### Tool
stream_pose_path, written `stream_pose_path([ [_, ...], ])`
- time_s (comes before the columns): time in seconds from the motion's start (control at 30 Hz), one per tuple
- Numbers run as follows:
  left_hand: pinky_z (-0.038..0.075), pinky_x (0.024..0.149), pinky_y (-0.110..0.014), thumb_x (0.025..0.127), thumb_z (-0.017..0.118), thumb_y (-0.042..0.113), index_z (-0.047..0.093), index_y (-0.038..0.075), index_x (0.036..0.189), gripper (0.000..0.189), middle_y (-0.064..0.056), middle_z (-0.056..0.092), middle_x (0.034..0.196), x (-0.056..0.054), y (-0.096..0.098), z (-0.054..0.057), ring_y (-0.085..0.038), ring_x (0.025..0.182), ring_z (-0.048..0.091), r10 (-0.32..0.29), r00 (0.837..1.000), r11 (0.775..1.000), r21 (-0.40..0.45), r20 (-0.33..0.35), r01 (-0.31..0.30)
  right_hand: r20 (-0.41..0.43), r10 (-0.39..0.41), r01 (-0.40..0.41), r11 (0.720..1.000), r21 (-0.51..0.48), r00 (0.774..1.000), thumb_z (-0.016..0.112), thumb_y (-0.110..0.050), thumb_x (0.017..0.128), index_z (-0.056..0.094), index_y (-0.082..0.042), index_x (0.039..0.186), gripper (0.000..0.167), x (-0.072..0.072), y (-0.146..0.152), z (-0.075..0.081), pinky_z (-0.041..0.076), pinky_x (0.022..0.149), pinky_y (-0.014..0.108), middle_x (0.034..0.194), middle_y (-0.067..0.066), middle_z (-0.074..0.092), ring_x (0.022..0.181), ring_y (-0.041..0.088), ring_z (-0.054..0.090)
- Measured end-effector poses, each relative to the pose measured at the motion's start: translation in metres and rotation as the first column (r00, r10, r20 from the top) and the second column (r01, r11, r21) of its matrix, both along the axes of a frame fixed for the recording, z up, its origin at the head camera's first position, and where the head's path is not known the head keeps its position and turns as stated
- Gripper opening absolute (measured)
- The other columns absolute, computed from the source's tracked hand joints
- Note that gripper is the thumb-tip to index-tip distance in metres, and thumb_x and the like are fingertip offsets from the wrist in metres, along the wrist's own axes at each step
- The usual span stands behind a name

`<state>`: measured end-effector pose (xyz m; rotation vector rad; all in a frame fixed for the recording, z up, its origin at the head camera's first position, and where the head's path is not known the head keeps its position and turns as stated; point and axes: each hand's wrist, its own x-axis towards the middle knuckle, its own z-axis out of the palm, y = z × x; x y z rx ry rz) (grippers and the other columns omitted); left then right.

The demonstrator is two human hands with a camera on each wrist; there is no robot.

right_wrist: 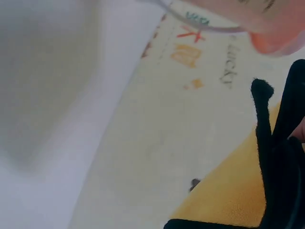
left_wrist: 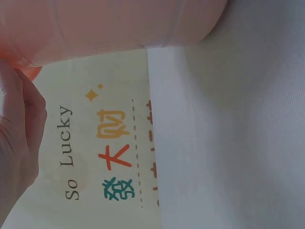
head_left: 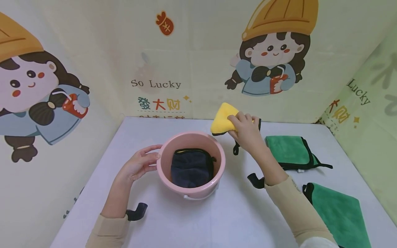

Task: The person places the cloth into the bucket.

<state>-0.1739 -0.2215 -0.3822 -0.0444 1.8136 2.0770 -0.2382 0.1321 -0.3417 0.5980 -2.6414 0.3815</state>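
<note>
A pink bucket [head_left: 161,172] stands in the middle of the white table [head_left: 217,217] with a dark folded cloth [head_left: 190,167] inside. My left hand [head_left: 139,165] rests against its left rim, fingers lightly curved round the edge. The bucket's wall [left_wrist: 119,24] fills the top of the left wrist view, beside my palm [left_wrist: 16,138]. My right hand [head_left: 246,131] holds a folded yellow cloth [head_left: 223,119] with black trim in the air, just behind the bucket's right rim. In the right wrist view the yellow cloth [right_wrist: 228,195] and its black edge [right_wrist: 279,157] show close up.
Two green cloths with black trim lie on the right: one [head_left: 291,151] further back, one [head_left: 339,212] near the front edge. Printed cartoon walls [head_left: 161,82] close in the back and both sides. Bare table lies in front of the bucket.
</note>
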Motion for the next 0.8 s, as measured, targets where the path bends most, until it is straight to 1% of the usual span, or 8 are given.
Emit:
stream_pose_path([
  [0.13,0.054,0.076,-0.032,0.088,0.06,0.011,0.039,0.004,0.133,0.05,0.0,0.065,0.1,0.0,0.0,-0.001,-0.017,0.086,0.065,-0.003,1.0,1.0,0.005,0.0,0.003,-0.049,0.054,-0.052,0.998,0.029,0.997,0.07,-0.02,0.08,0.052,-0.013,0.111,0.036,0.013,-0.012,0.012,0.029,0.087,0.055,0.096,0.013,0.048,0.093,0.032,0.043],
  [0.27,0.054,0.075,-0.032,0.088,0.06,0.01,0.039,0.004,0.132,0.05,-0.001,0.065,0.099,0.0,0.0,-0.001,-0.017,0.086,0.065,-0.007,1.0,1.0,0.006,-0.002,0.007,-0.104,0.125,-0.118,0.99,0.075,0.987,0.073,-0.023,0.077,0.054,-0.014,0.109,0.038,0.023,-0.024,0.017,0.032,0.086,0.054,0.095,0.011,0.049,0.09,0.031,0.044],
  [0.37,0.054,0.075,-0.032,0.087,0.061,0.01,0.04,0.004,0.132,0.05,0.0,0.065,0.099,0.0,0.0,0.0,-0.017,0.086,0.065,-0.004,1.0,1.0,0.004,0.0,0.004,-0.126,0.181,-0.167,0.979,0.114,0.975,0.075,-0.025,0.076,0.056,-0.016,0.108,0.039,0.031,-0.033,0.019,0.035,0.085,0.052,0.095,0.009,0.049,0.09,0.03,0.046],
  [0.43,0.054,0.075,-0.032,0.087,0.061,0.01,0.04,0.004,0.132,0.05,0.0,0.065,0.099,0.0,0.001,0.001,-0.017,0.086,0.065,-0.002,1.0,1.0,0.003,0.003,0.002,-0.119,0.214,-0.198,0.971,0.131,0.969,0.076,-0.028,0.074,0.056,-0.017,0.108,0.041,0.036,-0.039,0.02,0.035,0.085,0.051,0.095,0.008,0.048,0.092,0.029,0.046],
  [0.57,0.054,0.075,-0.032,0.087,0.061,0.01,0.039,0.004,0.132,0.05,0.0,0.065,0.099,0.0,0.001,0.002,-0.017,0.086,0.065,-0.005,1.0,1.0,-0.005,0.0,0.005,-0.103,0.263,-0.24,0.952,0.189,0.959,0.076,-0.031,0.074,0.054,-0.02,0.108,0.042,0.044,-0.051,0.022,0.035,0.084,0.05,0.097,0.007,0.048,0.093,0.029,0.045],
  [0.8,0.054,0.074,-0.032,0.087,0.06,0.01,0.037,0.001,0.134,0.053,0.0,0.066,0.099,0.0,0.001,0.002,-0.016,0.085,0.065,-0.012,1.0,1.0,-0.017,-0.008,0.012,-0.062,0.348,-0.314,0.898,0.309,0.935,0.075,-0.032,0.075,0.053,-0.022,0.109,0.041,0.053,-0.068,0.019,0.037,0.084,0.048,0.099,0.006,0.051,0.091,0.026,0.047],
])
